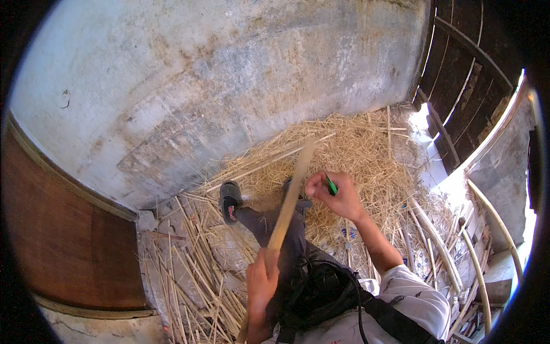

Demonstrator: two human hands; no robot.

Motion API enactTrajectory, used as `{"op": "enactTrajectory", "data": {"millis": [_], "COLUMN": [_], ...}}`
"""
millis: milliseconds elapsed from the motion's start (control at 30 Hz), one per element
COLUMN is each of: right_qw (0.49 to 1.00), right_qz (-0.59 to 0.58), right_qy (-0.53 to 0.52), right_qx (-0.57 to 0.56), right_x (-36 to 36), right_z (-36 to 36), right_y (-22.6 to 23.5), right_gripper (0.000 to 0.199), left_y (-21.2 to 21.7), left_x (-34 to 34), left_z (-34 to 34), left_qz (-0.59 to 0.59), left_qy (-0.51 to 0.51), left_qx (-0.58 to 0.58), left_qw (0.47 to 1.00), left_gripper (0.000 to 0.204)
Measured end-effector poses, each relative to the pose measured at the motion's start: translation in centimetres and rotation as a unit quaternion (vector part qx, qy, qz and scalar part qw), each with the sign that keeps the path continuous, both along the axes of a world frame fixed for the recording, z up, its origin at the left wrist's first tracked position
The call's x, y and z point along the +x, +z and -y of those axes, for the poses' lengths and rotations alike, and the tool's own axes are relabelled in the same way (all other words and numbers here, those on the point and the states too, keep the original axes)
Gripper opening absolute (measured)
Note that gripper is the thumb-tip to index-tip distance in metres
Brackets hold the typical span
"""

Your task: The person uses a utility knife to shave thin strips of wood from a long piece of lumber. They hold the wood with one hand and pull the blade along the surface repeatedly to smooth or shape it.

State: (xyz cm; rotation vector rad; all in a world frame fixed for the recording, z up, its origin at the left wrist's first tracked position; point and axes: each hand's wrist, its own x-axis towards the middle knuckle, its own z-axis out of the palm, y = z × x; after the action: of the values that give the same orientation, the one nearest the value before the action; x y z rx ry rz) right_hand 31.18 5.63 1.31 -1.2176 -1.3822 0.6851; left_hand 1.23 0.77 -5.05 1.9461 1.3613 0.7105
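Observation:
My left hand [262, 282] is closed around a long, flat, pale strip of bamboo or wood [289, 200]. The strip slants up and away over my legs, its far end slightly blurred above the straw-covered floor. To the right of it, my right hand [342, 198] is curled around a small tool with a green handle [330, 184]; the fingers cover much of it, and its kind cannot be made out. A narrow gap shows between that hand and the strip.
A heap of straw-like shavings [361, 146] spreads along the stained wall [275, 74]. Many thin sticks [195, 275] lie at the lower left, beside a brown wooden panel [69, 229]. Thicker curved poles [438, 246] lie at right. My dark shoe [230, 200] rests among the litter.

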Motion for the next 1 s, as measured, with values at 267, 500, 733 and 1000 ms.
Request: {"op": "enactTrajectory", "data": {"millis": [267,500,733,1000], "right_qw": [0.996,0.969,0.982,0.972], "right_qz": [0.067,0.012,0.028,0.032], "right_qy": [-0.066,-0.229,-0.188,-0.23], "right_qx": [-0.001,0.088,-0.008,0.027], "right_x": [2.1,5.3,5.3,5.0], "right_z": [0.6,-1.9,-1.6,-1.7], "right_y": [-0.7,-0.7,2.4,2.0], "right_gripper": [0.018,0.027,0.03,0.026], "left_y": [1.7,1.8,3.1,2.9], "left_x": [-0.8,-1.0,-0.5,-0.5], "left_z": [-0.6,0.0,0.5,0.7], "left_qz": [0.065,0.118,0.09,0.086], "left_qy": [0.019,-0.029,-0.037,-0.036], "left_qx": [-0.077,-0.141,-0.159,-0.154], "left_qw": [0.995,0.982,0.982,0.984], "left_gripper": [0.041,0.034,0.033,0.035]}}
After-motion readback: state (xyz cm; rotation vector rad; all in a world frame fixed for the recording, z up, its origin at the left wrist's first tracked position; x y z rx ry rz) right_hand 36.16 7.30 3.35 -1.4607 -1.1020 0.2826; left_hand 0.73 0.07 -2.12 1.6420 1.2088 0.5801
